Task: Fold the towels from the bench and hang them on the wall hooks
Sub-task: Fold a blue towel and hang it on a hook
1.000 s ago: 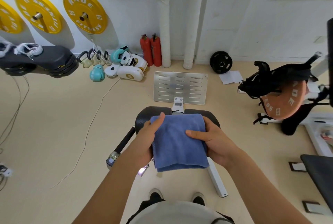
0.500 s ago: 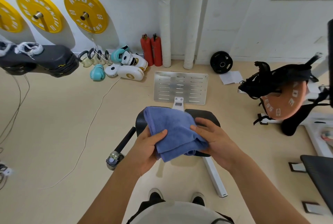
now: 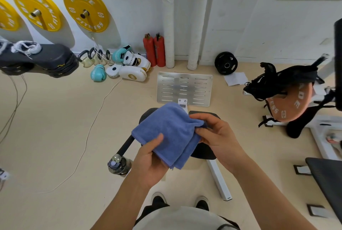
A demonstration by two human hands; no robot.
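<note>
The left hand (image 3: 148, 163) grips the blue towel (image 3: 167, 133) from below, thumb on top, so the folds stay flat. At its 2 o'clock, the right hand (image 3: 216, 137) pinches the towel's far edge to keep it neat. The towel is lifted above the black bench (image 3: 203, 151), probably ready for a hook.

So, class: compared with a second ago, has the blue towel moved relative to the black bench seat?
Yes. The blue towel has been lifted off the black bench seat and turned askew, held by the left hand and right hand.
</note>
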